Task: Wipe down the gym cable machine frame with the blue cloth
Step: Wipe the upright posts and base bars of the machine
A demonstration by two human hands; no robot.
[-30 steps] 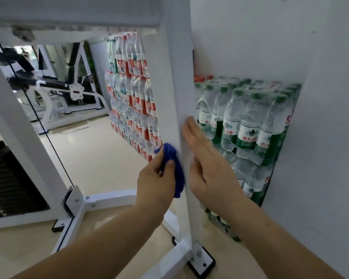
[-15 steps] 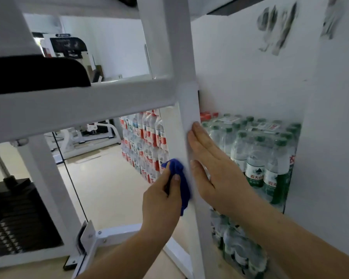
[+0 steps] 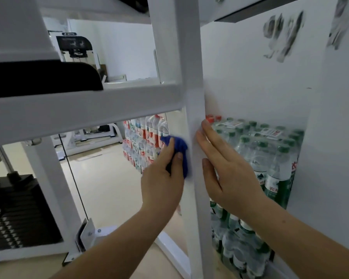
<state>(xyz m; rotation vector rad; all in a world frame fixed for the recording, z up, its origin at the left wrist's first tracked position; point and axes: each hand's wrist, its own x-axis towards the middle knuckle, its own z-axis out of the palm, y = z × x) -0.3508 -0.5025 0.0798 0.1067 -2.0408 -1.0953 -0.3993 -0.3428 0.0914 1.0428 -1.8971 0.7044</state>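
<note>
Stacked water bottles [image 3: 270,154] line the wall [image 3: 250,73] behind the cable machine's white post [image 3: 189,57]. Left of the post, the left hand [image 3: 161,186] grips the bunched blue cloth [image 3: 182,156] against it; the right hand [image 3: 230,174] lies flat (bracing) on its right face. Long, firm vertical strokes should work best.

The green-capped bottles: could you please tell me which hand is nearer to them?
Right. The right hand rests on the post beside the bottles; the left hand presses the cloth on the post's other side.

Soft, even indoor light, brightest on the floor [image 3: 109,188]; wide-angle distortion slants the frame [image 3: 195,109], with slight blur throughout.
</note>
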